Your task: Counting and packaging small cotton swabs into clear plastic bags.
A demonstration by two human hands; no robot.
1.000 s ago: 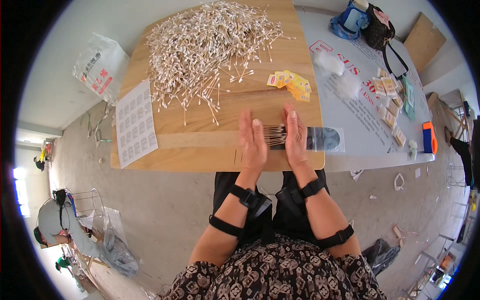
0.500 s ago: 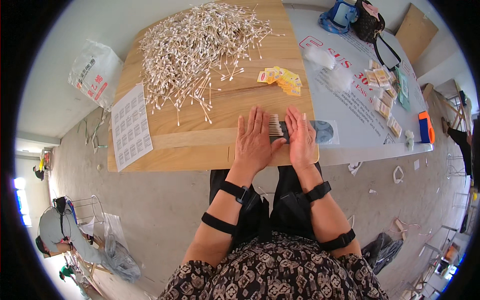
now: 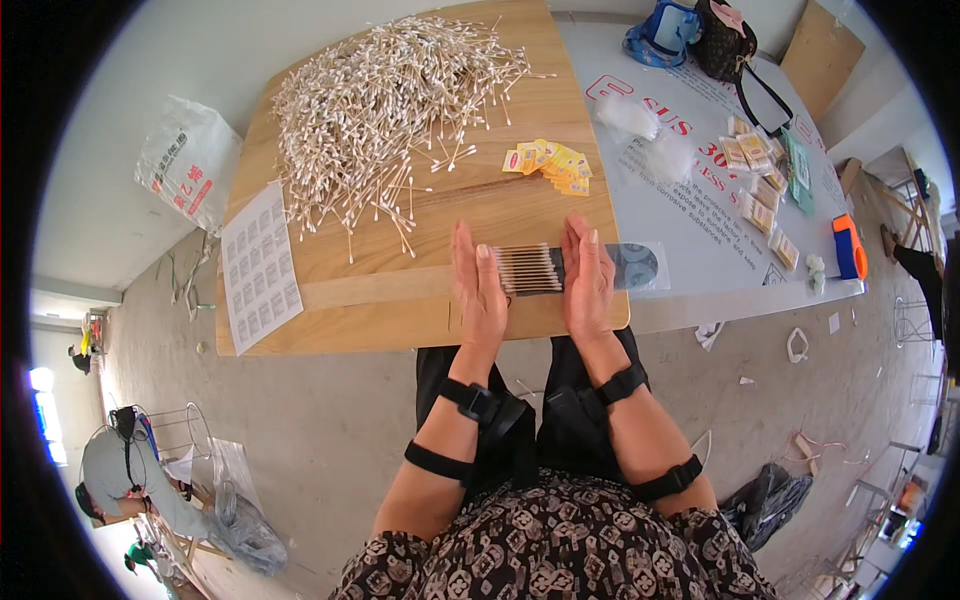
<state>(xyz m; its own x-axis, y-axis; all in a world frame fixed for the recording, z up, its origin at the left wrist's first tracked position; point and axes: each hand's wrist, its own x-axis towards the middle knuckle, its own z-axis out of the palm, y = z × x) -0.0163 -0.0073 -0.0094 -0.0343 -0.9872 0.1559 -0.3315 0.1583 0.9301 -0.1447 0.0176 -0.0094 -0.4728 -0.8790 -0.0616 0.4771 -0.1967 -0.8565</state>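
Observation:
A neat bundle of cotton swabs [image 3: 528,269] lies on the wooden table [image 3: 400,290] near its front edge. My left hand [image 3: 481,296] stands flat on its edge against the bundle's left ends. My right hand [image 3: 587,281] presses flat against the right ends. Both hands have straight fingers and squeeze the bundle between the palms. A clear plastic bag [image 3: 636,266] lies just right of my right hand. A big loose heap of cotton swabs [image 3: 380,110] covers the far part of the table.
Small yellow packets [image 3: 552,163] lie beyond the bundle. A white sheet of labels [image 3: 260,265] hangs over the table's left side. A grey sheet [image 3: 700,210] to the right carries packets, an orange tool [image 3: 848,246] and bags. A person crouches at the lower left.
My hands have moved slightly apart and straightened at either end of the swab bundle; the view has shifted a little.

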